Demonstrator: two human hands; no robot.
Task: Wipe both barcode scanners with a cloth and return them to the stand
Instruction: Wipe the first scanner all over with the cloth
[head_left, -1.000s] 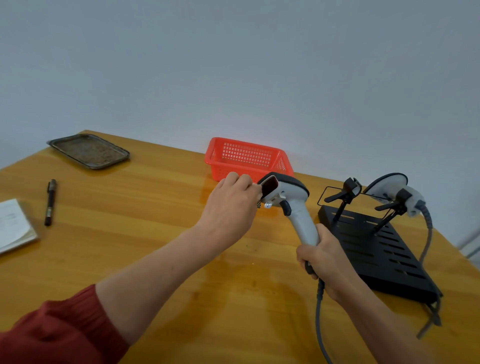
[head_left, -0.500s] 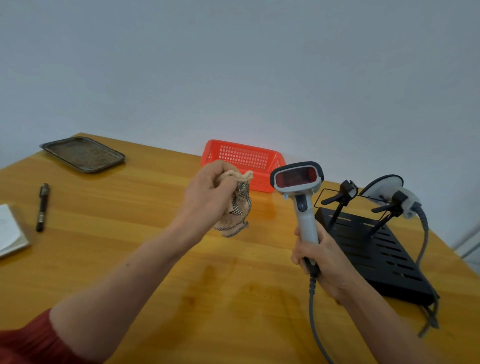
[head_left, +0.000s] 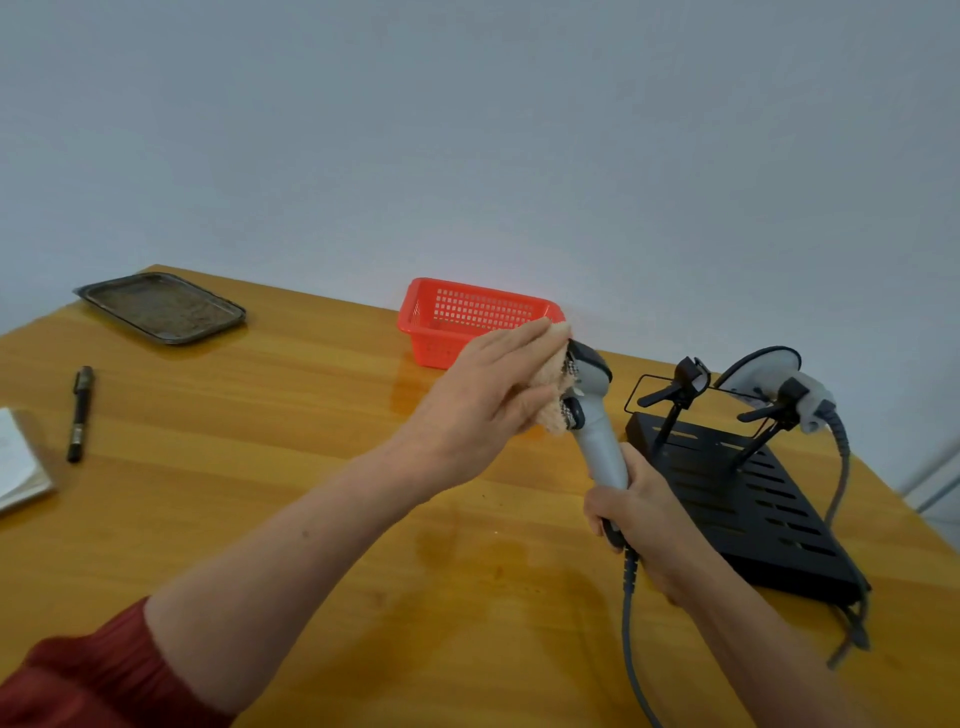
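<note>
My right hand (head_left: 634, 514) grips the handle of a grey barcode scanner (head_left: 597, 441) and holds it upright above the table, left of the black stand (head_left: 753, 499). Its cable (head_left: 628, 613) hangs down from my fist. My left hand (head_left: 483, 395) presses a tan cloth (head_left: 548, 410) with straight fingers against the left side of the scanner's head, which is mostly hidden. The second scanner (head_left: 763, 374) sits in the stand's right holder. The left holder (head_left: 680, 387) holds nothing.
A red plastic basket (head_left: 467, 312) stands by the wall just behind my left hand. A metal tray (head_left: 161, 306) lies at the far left corner, with a black pen (head_left: 80, 413) and a notebook (head_left: 15, 467) near the left edge.
My left hand, which held the bunched cloth apart from the scanner, has moved right and now lies flat with the cloth on its head. The scanner turned its window away from me.
</note>
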